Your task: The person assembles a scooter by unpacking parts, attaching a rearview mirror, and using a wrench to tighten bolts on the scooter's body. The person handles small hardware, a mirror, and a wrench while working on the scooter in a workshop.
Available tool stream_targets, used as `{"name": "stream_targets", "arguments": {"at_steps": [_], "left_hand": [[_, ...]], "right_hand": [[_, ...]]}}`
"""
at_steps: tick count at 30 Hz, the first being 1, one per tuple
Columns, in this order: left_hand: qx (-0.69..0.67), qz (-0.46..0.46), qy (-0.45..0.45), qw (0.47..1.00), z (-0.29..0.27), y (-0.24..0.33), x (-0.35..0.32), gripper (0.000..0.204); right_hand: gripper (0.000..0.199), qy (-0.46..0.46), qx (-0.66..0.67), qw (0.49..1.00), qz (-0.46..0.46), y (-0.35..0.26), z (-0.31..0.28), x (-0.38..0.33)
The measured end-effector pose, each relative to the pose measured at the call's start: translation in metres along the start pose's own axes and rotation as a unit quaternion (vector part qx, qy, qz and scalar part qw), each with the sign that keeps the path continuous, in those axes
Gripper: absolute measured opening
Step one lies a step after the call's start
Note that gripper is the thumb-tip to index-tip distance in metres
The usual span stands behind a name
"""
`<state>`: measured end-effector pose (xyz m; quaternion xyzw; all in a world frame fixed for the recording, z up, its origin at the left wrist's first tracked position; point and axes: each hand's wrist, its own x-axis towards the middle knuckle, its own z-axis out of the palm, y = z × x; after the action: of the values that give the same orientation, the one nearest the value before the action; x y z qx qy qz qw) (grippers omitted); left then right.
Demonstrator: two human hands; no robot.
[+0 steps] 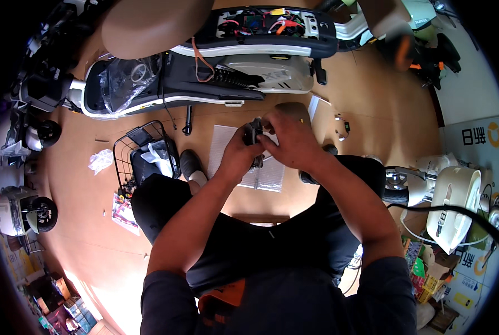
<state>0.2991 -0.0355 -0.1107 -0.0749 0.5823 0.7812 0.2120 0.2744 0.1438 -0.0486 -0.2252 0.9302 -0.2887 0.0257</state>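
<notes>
Dark irregular part (253, 133), gripped by left hand (239, 153) and right hand (292, 138), textured whitish sheet (266, 180) below

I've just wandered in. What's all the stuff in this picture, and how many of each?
Scooter: one, black and white, ahead
Wires: several, red, orange, yellow, scooter's open bay
Plastic wrap: one, clear, scooter's left part
Bubble-wrap sheet: one, whitish, floor below hands
Wire basket: one, black, floor left
Crumpled plastic: one, clear, left of basket
Parked scooters: several, mostly white and black, left edge
Cartons: several, pale blue, right edge
Small part: one, dark, at both hands; type unclear
Shoes: two, dark, floor
Trousers: one pair, black, lower centre
Left hand: one, bare, centre
Right hand: one, bare, centre
</notes>
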Motion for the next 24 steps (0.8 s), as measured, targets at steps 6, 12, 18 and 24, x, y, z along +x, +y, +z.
{"name": "stream_targets", "arguments": {"at_steps": [6, 12, 18, 24], "left_hand": [[0.054, -0.031, -0.006, 0.998, 0.016, -0.009, -0.011, 0.059], [0.067, -0.048, -0.035, 0.996, 0.003, -0.011, -0.012, 0.061], [-0.09, -0.03, -0.068, 0.993, 0.001, 0.023, -0.011, 0.056], [-0.294, -0.083, -0.151, 0.94, -0.006, 0.022, -0.012, 0.058]], "right_hand": [[0.019, -0.01, -0.036, 0.998, -0.057, 0.019, 0.002, -0.004], [0.018, 0.062, -0.071, 0.996, 0.01, 0.039, 0.021, 0.013], [0.018, 0.013, 0.045, 0.997, 0.069, 0.042, 0.01, 0.009], [0.022, -0.017, 0.098, 0.992, 0.082, 0.029, -0.008, 0.01]]}}
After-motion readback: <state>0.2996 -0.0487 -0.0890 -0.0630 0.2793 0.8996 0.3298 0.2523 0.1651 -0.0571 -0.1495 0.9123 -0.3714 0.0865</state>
